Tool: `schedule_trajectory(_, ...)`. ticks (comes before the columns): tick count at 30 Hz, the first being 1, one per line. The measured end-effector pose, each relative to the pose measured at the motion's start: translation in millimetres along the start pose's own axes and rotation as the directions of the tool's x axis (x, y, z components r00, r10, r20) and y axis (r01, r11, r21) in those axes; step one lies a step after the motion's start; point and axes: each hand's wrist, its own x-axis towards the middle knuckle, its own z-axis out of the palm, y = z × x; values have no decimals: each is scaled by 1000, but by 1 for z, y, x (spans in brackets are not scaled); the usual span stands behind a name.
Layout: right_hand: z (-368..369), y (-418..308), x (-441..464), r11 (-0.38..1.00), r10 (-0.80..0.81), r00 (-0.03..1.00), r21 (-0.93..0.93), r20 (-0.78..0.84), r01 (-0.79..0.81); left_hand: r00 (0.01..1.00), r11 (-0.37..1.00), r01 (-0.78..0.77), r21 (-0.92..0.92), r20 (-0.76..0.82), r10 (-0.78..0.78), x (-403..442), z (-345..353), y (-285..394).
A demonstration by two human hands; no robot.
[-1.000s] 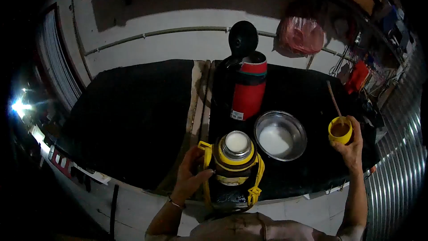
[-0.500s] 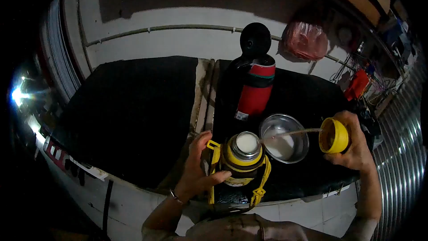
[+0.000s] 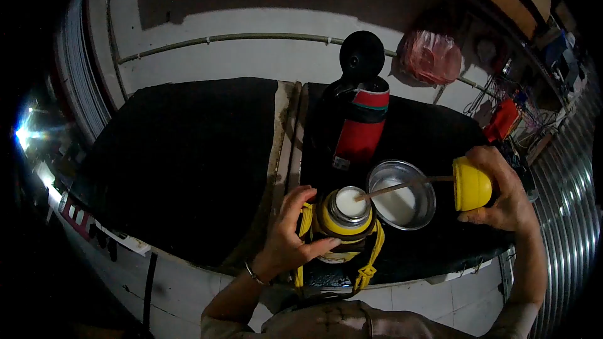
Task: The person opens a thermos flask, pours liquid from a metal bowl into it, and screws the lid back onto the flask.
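Observation:
My left hand (image 3: 292,232) is wrapped round the side of a yellow and dark wide-mouthed flask (image 3: 345,229), which stands uncapped near the table's front edge. Something white fills its metal-rimmed mouth. A yellow strap hangs at its sides. In my right hand (image 3: 505,198) is a yellow cup-shaped cap (image 3: 472,183), tipped sideways with its opening towards the left. A thin brown rod (image 3: 408,184) stretches from the cap across to the flask's mouth, over a metal bowl (image 3: 432,204) with white contents. Whether the rod is fixed to the cap, I cannot tell.
Behind the bowl stands a red and black thermos jug (image 3: 359,135) with its lid raised. The black-covered tabletop (image 3: 188,150) has a pale seam (image 3: 286,132). A red plastic bag (image 3: 431,56) hangs on the wall. Corrugated metal (image 3: 565,232) rises at the right.
My right hand has turned the cap so its opening faces further left, and moved it slightly right. The rod looks straighter. My left hand stays at the flask.

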Motion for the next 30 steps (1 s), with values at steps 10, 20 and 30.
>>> schedule_trajectory(10,-9,-32,30,995,-25,996,94,91,16,1000,997,-9,73,2,9,1,-2,6)
schedule_trajectory(20,42,-46,79,932,-350,908,187,230,312,990,974,-126,186,-34,134,6,-6,14)
schedule_trajectory(30,79,-47,85,944,-309,892,218,328,247,983,988,109,-109,160,-91,0,-5,4)
